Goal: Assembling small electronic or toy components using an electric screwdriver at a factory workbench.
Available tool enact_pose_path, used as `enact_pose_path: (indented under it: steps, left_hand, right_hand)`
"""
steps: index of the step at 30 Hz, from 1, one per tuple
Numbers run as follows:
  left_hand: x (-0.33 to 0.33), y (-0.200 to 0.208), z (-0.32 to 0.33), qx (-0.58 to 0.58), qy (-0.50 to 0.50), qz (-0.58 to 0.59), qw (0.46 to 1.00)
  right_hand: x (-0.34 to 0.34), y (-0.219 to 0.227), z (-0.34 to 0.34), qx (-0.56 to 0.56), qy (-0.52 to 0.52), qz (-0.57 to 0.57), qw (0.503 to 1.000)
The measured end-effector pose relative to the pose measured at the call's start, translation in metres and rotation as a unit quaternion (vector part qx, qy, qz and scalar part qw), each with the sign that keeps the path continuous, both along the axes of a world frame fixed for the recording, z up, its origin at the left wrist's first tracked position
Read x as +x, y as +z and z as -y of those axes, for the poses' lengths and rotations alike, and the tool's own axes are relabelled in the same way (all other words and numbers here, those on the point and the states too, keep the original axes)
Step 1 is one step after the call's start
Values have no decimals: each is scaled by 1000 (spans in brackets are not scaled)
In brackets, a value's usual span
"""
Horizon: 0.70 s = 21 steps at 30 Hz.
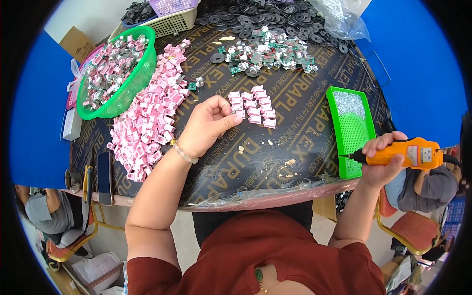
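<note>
Whether the left hand [209,123], fingertips nearly together, pinches anything I can't tell; it's at the pink parts [250,104], just past twelve o'clock. The right hand [377,172] clasps an orange driver [400,153], partly hiding the green tray [335,123] at three.

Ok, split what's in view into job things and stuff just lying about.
Seemingly in the job:
orange handheld tool, in the right hand
rows of pink parts, at the left hand
green tray of silvery bits

Seemingly just lying about:
clear plastic bag
dark phone-like slab
</note>
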State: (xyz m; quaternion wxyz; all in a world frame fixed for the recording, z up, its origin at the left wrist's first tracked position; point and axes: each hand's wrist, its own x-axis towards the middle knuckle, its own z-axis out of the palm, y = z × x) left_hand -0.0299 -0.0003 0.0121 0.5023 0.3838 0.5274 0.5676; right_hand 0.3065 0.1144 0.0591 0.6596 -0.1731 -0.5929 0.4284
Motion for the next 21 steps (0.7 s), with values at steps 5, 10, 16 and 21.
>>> enact_pose_path:
  steps: [5, 10, 16, 21]
  left_hand:
    - [-2, -6, 2, 6, 3, -78, 997]
    - [3, -11, 2, 12, 31, -329, 944]
    - [6, -17, -9, 176, 114, -556, 804]
    - [7, -23, -14, 203, 90, -584, 781]
  right_hand:
    - [0, -1, 0, -1, -4, 1, 1000]
    - [1, -1, -1, -1, -12, 5, 1000]
    - [2, -3, -4, -1, -10, 3, 1000]
    - [3, -4, -5, -1, -8, 4, 1000]
